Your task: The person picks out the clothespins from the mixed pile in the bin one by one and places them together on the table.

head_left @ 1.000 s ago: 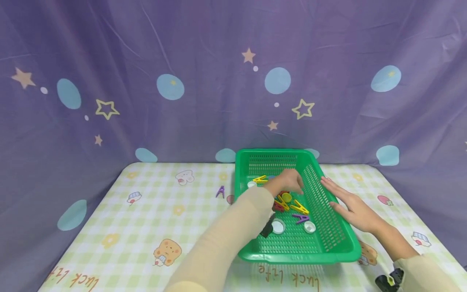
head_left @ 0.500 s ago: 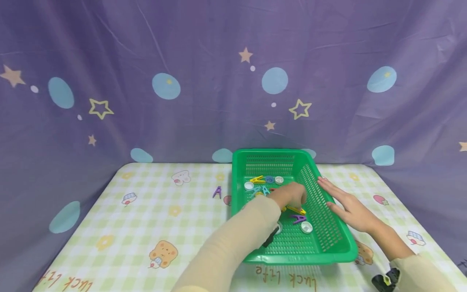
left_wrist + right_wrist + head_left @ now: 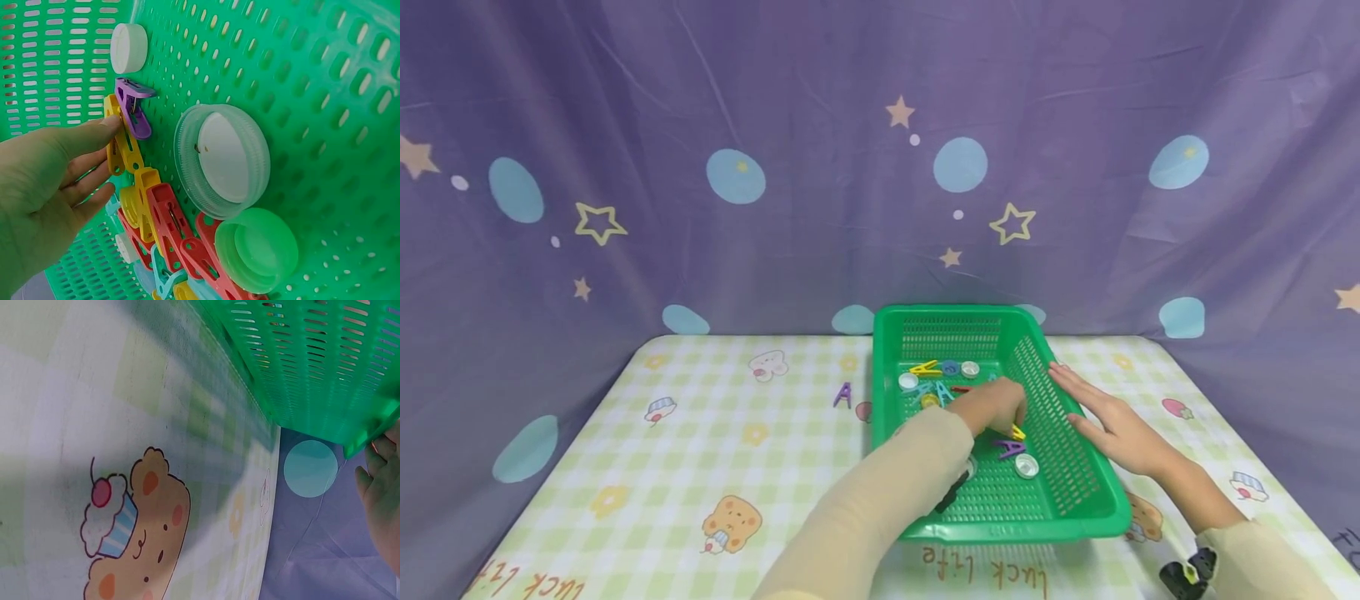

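Observation:
Inside the green basket (image 3: pixel 1000 530), my left hand (image 3: pixel 1000 404) is low over the clothespins. The left wrist view has the left hand (image 3: pixel 56 181) with its thumb and fingers pinching a yellow clothespin (image 3: pixel 130 147), beside a purple clothespin (image 3: pixel 139 119). Other yellow and red clothespins (image 3: pixel 167 219) lie below it, near a clear round lid (image 3: pixel 228 159) and a green cap (image 3: pixel 257 250). My right hand (image 3: pixel 1123 429) rests with extended fingers on the basket's right rim; the right wrist view catches part of this right hand (image 3: pixel 382 494) at the rim.
A purple clothespin (image 3: pixel 843 395) lies on the checked tablecloth (image 3: pixel 685 475), left of the basket. At the basket's far end are a yellow clothespin (image 3: pixel 926 367), a blue cap (image 3: pixel 951 367) and white caps (image 3: pixel 908 381). A purple curtain (image 3: pixel 820 250) hangs behind.
My left hand has come down and slightly nearer within the basket, onto the yellow clothespin, uncovering blue clothespins and caps behind it. My right hand has stayed on the rim.

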Demonstrator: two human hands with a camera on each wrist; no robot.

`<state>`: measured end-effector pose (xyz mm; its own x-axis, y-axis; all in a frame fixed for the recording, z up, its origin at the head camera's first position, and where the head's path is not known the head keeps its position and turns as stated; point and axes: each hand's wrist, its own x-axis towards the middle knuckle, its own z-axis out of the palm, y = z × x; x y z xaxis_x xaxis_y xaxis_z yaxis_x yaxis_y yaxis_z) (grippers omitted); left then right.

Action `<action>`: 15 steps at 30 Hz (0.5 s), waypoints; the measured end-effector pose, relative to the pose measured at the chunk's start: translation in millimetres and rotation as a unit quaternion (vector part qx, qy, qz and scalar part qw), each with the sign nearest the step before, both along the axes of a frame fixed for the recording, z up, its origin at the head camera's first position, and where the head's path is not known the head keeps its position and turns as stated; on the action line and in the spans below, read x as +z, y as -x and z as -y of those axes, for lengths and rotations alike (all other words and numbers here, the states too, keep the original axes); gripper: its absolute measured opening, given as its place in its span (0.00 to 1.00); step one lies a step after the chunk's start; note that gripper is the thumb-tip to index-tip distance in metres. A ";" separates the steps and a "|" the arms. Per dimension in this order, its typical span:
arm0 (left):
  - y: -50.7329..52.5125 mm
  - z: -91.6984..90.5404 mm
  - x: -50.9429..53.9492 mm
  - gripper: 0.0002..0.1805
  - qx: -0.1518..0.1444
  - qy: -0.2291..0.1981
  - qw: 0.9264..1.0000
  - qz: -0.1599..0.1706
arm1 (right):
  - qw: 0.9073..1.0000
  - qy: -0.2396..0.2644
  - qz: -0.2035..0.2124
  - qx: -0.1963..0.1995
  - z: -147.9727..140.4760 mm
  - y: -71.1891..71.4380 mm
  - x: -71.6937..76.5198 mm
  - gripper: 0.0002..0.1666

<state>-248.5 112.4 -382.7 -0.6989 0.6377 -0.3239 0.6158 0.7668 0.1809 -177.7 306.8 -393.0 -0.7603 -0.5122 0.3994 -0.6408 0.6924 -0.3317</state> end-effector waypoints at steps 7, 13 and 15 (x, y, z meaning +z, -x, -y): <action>-1.7 0.3 -2.5 0.11 0.002 0.012 1.000 -0.010 | 1.000 0.003 -0.004 0.001 1.0 0.4 0.2 0.35; -3.4 -0.5 4.2 0.12 -0.007 0.018 1.000 -0.017 | 1.000 0.004 -0.006 0.003 0.8 -0.2 0.2 0.35; -3.7 -0.5 8.9 0.12 -0.011 0.015 1.000 -0.017 | 1.000 0.002 -0.004 0.002 0.3 -0.3 0.1 0.35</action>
